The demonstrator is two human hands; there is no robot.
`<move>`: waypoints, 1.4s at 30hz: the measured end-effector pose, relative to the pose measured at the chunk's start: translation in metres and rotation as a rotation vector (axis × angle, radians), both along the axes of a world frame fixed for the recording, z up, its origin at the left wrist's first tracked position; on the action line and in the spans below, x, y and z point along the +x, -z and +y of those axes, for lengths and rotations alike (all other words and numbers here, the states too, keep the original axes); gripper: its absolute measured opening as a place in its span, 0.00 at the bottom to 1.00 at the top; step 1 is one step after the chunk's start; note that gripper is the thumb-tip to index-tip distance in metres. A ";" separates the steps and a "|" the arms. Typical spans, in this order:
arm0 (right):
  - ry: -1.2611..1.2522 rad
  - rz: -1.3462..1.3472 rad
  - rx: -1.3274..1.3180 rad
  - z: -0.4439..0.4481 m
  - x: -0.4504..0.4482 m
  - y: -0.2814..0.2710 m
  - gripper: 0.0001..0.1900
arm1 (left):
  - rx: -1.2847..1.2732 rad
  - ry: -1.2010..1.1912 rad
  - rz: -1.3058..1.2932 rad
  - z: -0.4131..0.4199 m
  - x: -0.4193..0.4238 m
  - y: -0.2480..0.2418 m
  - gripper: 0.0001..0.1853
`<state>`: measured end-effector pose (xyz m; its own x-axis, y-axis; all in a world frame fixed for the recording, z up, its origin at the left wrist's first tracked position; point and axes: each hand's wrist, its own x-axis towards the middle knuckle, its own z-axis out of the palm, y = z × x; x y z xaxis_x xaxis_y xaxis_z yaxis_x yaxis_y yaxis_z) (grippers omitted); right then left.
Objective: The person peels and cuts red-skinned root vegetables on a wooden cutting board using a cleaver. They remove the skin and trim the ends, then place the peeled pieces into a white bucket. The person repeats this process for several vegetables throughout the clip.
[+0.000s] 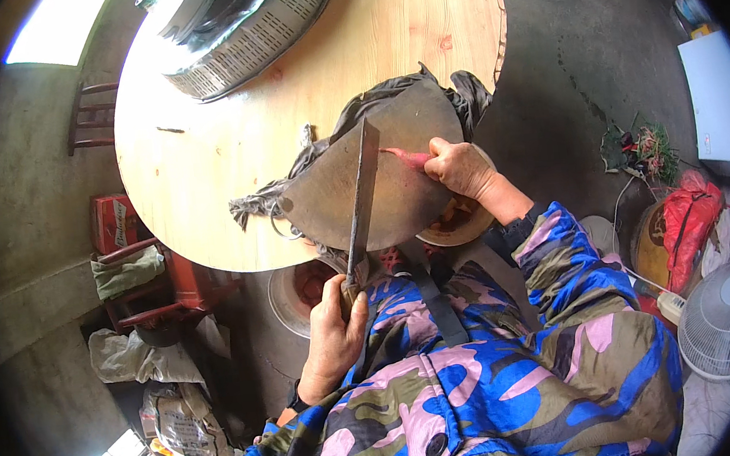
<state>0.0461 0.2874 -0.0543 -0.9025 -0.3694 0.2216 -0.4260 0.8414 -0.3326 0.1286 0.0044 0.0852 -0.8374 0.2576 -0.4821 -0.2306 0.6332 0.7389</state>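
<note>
My left hand (332, 335) is closed around the handle of a large knife (362, 195), its long dark blade pointing away from me over a cutting board (415, 210). Thumb and fingers of my right hand (461, 169) grip a reddish-pink root vegetable (412, 158), whose thin tip points left towards the blade with a gap between them. The worn board has a metal ring at its left corner and rests over a dark cloth (379, 96) at the edge of the round wooden table (204, 170).
Below the table edge, a bucket (280, 304) holds reddish pieces, and a basin (463, 235) sits under the board's right side. A perforated metal-rimmed object (246, 56) stands on the table. A fan (725, 320) is at the right, a red chair (184, 276) at the left.
</note>
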 end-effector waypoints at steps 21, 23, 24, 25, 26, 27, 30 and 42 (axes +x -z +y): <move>-0.026 0.054 -0.004 0.009 -0.001 0.002 0.08 | 0.053 0.089 -0.021 0.006 -0.015 0.007 0.14; -0.016 0.019 0.011 0.007 0.004 0.006 0.07 | 0.043 0.092 -0.010 0.005 -0.015 0.004 0.14; 0.006 0.075 -0.015 0.006 0.006 0.007 0.07 | 0.050 0.094 0.006 0.004 -0.014 0.001 0.15; 0.063 0.129 -0.021 0.004 0.007 0.008 0.07 | 0.070 0.119 0.060 0.004 -0.014 -0.002 0.15; 0.072 0.121 0.015 0.002 0.008 0.009 0.07 | 0.067 0.138 0.095 0.005 -0.013 -0.005 0.16; 0.083 0.115 0.053 0.001 0.009 0.009 0.07 | 0.067 0.159 0.132 0.006 -0.012 -0.009 0.16; 0.087 0.236 0.027 -0.003 0.009 0.010 0.06 | 0.092 0.179 0.184 0.013 -0.011 -0.012 0.18; 0.199 0.047 0.039 -0.010 0.015 0.009 0.15 | -0.013 0.277 0.079 0.036 -0.031 0.014 0.15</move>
<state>0.0610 0.2777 -0.0630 -0.9476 -0.1938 0.2541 -0.2641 0.9225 -0.2813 0.0975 0.0407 0.0711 -0.7711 0.4763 -0.4226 0.0111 0.6736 0.7390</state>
